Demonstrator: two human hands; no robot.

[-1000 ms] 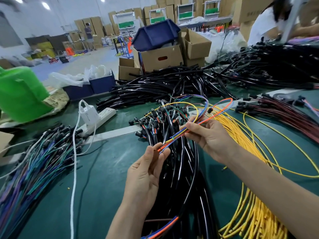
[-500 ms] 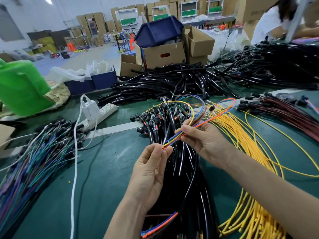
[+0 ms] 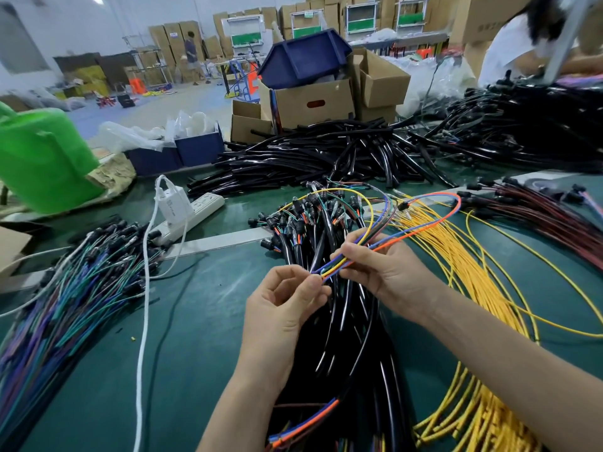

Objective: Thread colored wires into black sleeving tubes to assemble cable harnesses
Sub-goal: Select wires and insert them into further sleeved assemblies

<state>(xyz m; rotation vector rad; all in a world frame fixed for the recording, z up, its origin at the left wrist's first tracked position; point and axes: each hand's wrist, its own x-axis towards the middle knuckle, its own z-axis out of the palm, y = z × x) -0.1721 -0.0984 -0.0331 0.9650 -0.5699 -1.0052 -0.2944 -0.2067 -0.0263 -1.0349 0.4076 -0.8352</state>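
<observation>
From the head view, both hands work close together above a green mat-covered table point(image 3: 195, 321). The right hand point(image 3: 381, 272) pinches a small bundle of colored wires point(image 3: 330, 272), orange, blue, yellow and purple, between thumb and curled fingers. Behind it the wires loop up and away over the bench. The left hand point(image 3: 284, 311) meets the bundle's near end, its thumb and forefinger closed tightly on the tips. Whether a tube mouth sits between those fingers I cannot tell.

Directly under the hands lies a thick pile of black sleeved harnesses point(image 3: 346, 337), with orange and blue wire ends poking out at the near edge. Loose black sleeving tubes point(image 3: 310, 158) are heaped farther back. Yellow wires point(image 3: 473, 265) fan out to the right, with dark red ones point(image 3: 538, 213) beyond them. A spread of blue, green and purple wires point(image 3: 65, 288) lies on the left. A white power strip point(image 3: 195, 208) with a charger plugged in sits behind it, near a green plastic object point(image 3: 42, 158). Cardboard boxes point(image 3: 306, 102) stand at the table's far side.
</observation>
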